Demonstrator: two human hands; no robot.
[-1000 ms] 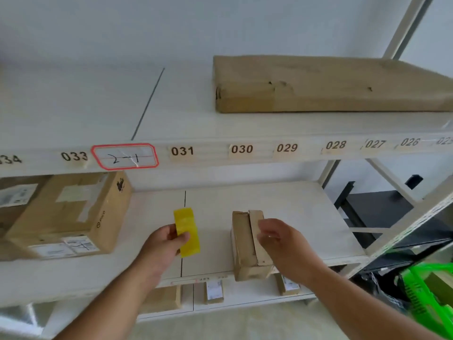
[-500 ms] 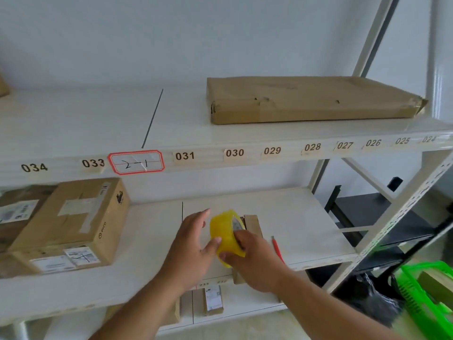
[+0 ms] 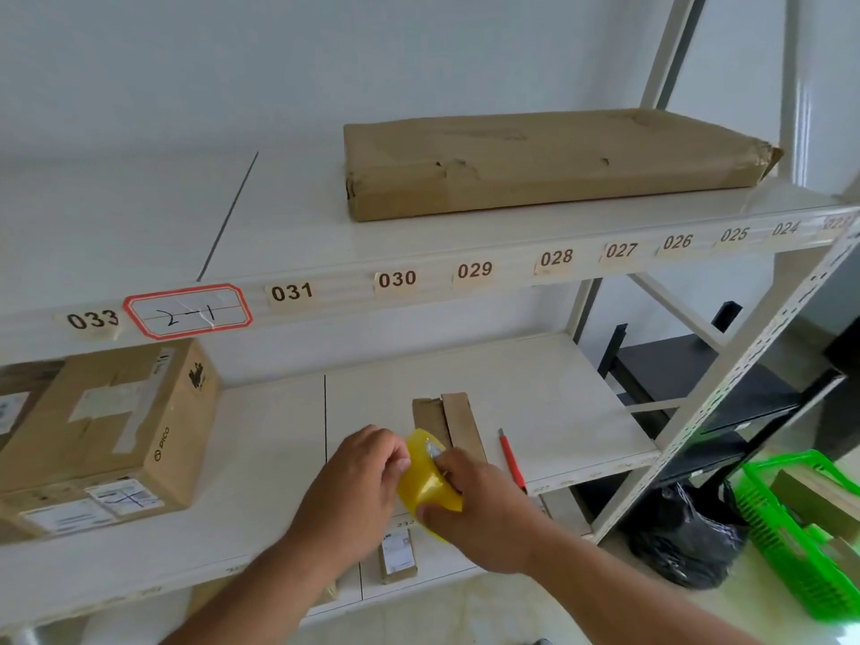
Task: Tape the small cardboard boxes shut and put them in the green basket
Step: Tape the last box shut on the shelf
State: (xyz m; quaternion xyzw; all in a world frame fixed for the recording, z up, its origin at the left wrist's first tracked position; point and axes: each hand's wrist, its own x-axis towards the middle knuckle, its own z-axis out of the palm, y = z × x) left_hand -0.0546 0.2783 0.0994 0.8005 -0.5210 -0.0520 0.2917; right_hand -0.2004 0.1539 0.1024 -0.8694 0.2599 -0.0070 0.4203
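A small cardboard box (image 3: 444,418) lies on the middle shelf (image 3: 558,402), its top flaps slightly raised. In front of it my right hand (image 3: 479,509) grips a yellow roll of tape (image 3: 426,481). My left hand (image 3: 358,486) is against the roll's left side, its fingertips curled at the roll's upper edge; whether they pinch the tape end I cannot tell. The green basket (image 3: 800,528) stands on the floor at the lower right with cardboard boxes inside.
A red-handled cutter (image 3: 512,458) lies right of the small box. A large taped carton (image 3: 107,435) fills the shelf's left part. A flat brown box (image 3: 549,160) lies on the upper shelf. A black bag (image 3: 684,537) sits by the rack's post.
The roll went from my left hand alone into my right hand's grip. My right hand left the small box. My left hand's fingers closed onto the roll's edge.
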